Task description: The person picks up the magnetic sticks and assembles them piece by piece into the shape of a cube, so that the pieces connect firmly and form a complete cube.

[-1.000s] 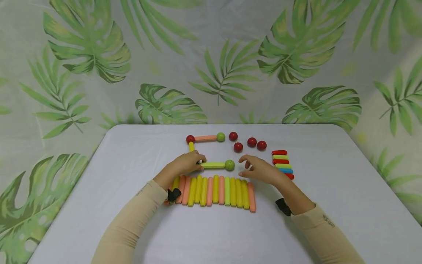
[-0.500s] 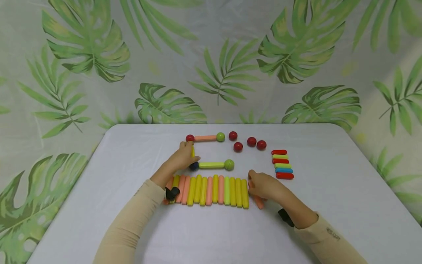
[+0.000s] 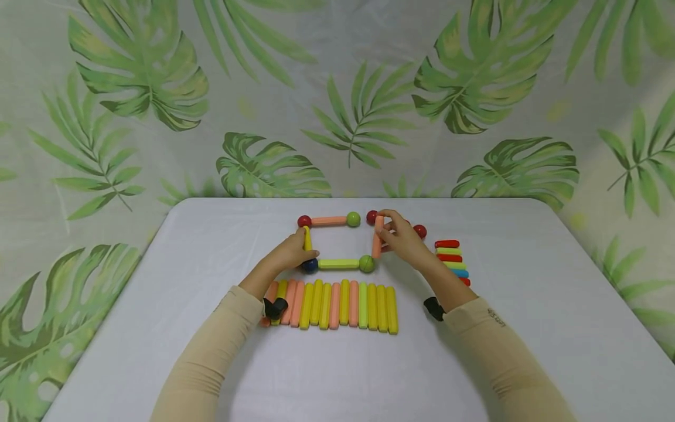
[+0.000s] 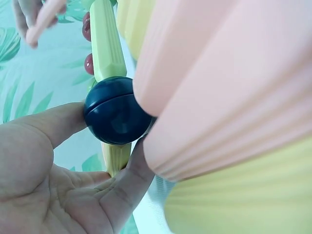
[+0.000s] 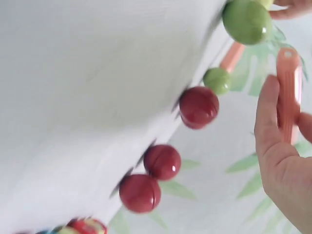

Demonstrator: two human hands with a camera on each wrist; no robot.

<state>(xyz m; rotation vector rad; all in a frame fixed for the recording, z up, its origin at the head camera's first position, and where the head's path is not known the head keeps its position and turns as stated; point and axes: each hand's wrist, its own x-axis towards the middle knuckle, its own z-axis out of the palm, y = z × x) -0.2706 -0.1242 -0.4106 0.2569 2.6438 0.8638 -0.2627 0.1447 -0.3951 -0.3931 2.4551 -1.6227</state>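
Observation:
My left hand has its thumb on the dark blue ball and its fingers along the yellow stick, which runs up to a red ball. From the blue ball a light green stick leads to a green ball. My right hand pinches a pink stick between thumb and fingers, roughly upright in the head view, above the green ball. In the right wrist view the pink stick is held clear of the balls. A pink stick joins the red ball to another green ball.
A row of yellow, pink and green sticks lies in front of the joined pieces. Loose red balls sit behind and beside my right hand. Short red, yellow and blue sticks are stacked in a column to the right.
My right hand has gone down to the right end of the row, taken the pink stick there and carried it up and left. My left hand has shifted from the blue ball's side onto the yellow stick.

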